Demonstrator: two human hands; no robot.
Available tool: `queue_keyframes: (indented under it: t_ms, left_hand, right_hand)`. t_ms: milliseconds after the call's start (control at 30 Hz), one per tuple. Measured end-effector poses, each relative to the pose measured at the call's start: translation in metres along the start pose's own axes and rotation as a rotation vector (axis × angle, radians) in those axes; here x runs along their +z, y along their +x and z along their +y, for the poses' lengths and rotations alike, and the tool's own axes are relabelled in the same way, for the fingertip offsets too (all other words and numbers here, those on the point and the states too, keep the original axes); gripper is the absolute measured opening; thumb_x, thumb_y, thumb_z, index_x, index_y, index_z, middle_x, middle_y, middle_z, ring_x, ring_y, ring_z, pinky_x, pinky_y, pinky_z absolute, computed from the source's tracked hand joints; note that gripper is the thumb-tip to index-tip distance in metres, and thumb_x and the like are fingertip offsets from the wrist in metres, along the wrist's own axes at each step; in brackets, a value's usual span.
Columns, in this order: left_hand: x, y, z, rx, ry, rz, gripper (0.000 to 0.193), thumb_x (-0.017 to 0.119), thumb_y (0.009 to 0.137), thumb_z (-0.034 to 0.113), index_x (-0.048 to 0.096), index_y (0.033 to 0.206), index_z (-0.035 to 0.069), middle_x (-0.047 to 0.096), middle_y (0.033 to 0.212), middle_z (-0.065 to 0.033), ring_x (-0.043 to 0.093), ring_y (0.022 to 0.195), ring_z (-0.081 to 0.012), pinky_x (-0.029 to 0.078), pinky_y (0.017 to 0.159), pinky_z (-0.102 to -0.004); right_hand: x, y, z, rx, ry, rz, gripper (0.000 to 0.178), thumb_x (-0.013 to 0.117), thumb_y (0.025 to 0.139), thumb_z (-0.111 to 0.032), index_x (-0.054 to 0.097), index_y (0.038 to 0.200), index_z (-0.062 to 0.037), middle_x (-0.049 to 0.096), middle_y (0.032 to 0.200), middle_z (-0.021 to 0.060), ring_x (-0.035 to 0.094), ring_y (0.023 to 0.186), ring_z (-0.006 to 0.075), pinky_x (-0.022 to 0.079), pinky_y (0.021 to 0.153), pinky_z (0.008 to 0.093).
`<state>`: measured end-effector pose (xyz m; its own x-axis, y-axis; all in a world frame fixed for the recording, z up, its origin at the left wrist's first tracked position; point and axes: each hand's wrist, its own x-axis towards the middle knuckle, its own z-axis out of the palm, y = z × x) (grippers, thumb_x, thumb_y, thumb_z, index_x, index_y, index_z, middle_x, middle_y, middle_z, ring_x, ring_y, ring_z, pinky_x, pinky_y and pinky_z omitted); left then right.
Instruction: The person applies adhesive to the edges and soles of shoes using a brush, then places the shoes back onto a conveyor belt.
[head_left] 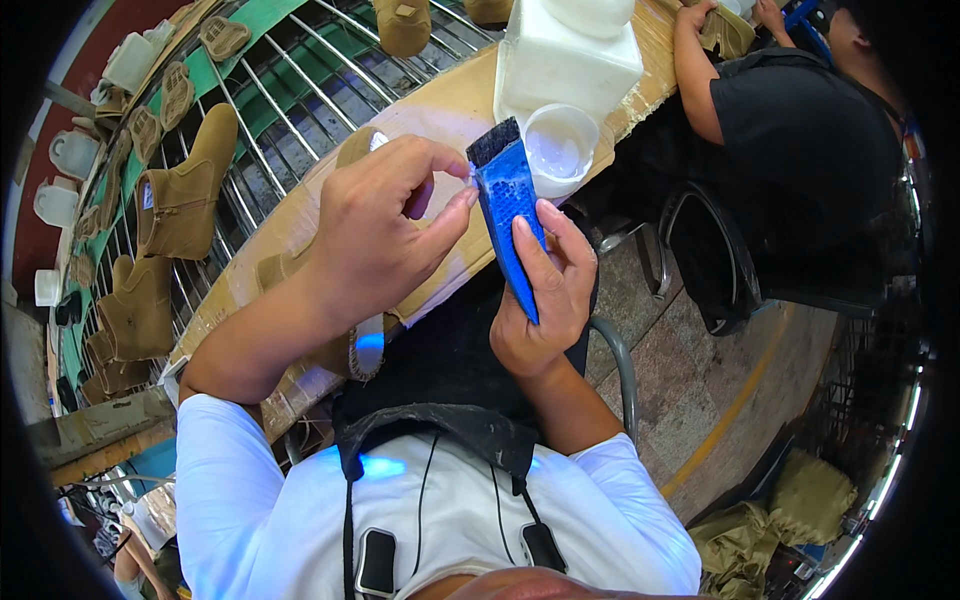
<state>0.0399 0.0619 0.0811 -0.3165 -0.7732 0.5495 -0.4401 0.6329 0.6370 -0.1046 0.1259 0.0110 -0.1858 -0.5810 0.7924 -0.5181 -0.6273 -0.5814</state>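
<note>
The flat brush [508, 208] is showing a blue, dark-mottled handle and black bristles [494, 143]; the ankle boot [190, 208] is showing tan, the cup [560, 187] and plastic jug [575, 62] are gleaming white, and the floor stripe [737, 415] is showing yellow.

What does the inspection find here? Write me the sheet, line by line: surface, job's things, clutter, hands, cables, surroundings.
Surface: brown cardboard, stained and worn, beside a rack of metal bars.
Job's things: blue-handled brush with dark bristles; white cup with whitish contents behind it.
Clutter: large white container by the cup; tan boots on the rack.
Right hand: grips the brush handle.
Left hand: thumb and forefinger close together at the brush's bristle end; whether they pinch anything is unclear.
Cables: dark cords on the white shirt; cannot tell whether they are cables.
Surroundings: another person in a dark top; floor with a yellow line.
</note>
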Motion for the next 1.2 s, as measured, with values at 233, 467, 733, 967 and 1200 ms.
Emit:
queue_keyframes:
  t_ms: [233,467,733,967,1200]
  left_hand:
    - [0.008,-0.006,-0.011,-0.274,-0.151,-0.032,0.011,0.064,0.074,0.0,0.059,0.083,0.003,0.04,0.062,0.0058,0.034,0.056,-0.0013,0.028,0.051,-0.0182]
    - [0.008,-0.017,0.003,-0.344,-0.318,-0.068,0.012,0.058,0.075,-0.005,0.055,0.084,0.003,0.037,0.063,0.0075,0.031,0.057,-0.0003,0.027,0.053,-0.0172]
    - [-0.02,-0.028,0.02,-0.456,-0.629,-0.063,0.011,0.064,0.075,-0.002,0.056,0.082,0.002,0.038,0.061,0.0082,0.031,0.055,-0.0001,0.027,0.049,-0.0179]
    - [-0.015,-0.026,0.002,-0.312,-0.272,-0.025,0.02,0.069,0.078,0.005,0.068,0.098,0.006,0.043,0.061,0.0063,0.036,0.055,-0.0023,0.028,0.049,-0.0195]
    - [-0.003,-0.024,-0.002,-0.062,-0.087,0.083,0.015,0.07,0.074,0.004,0.064,0.087,0.005,0.044,0.059,-0.0002,0.038,0.049,-0.0078,0.031,0.046,-0.0241]
  right_hand:
    - [0.001,0.0,-0.011,0.11,0.132,-0.066,0.038,0.063,0.075,0.011,0.062,0.112,0.0029,0.043,0.124,0.022,0.051,0.114,0.0333,0.043,0.096,0.0389]
    - [0.009,-0.005,-0.001,0.326,0.343,0.14,0.027,0.064,0.082,-0.001,0.05,0.105,-0.0011,0.045,0.122,0.0204,0.049,0.109,0.0239,0.041,0.094,0.0365]
    - [0.013,0.001,0.0,0.6,0.677,0.189,0.048,0.061,0.086,-0.001,0.036,0.128,0.0015,0.047,0.119,0.0147,0.047,0.111,0.0192,0.037,0.1,0.0325]
    - [0.018,0.002,-0.015,0.648,0.79,0.211,0.046,0.06,0.088,-0.005,0.04,0.128,0.0033,0.051,0.118,0.0134,0.05,0.11,0.0175,0.038,0.1,0.0312]
    - [0.023,-0.004,-0.023,0.652,0.774,0.209,0.047,0.062,0.084,0.001,0.041,0.126,0.0029,0.052,0.117,0.0136,0.052,0.108,0.0179,0.04,0.097,0.0311]
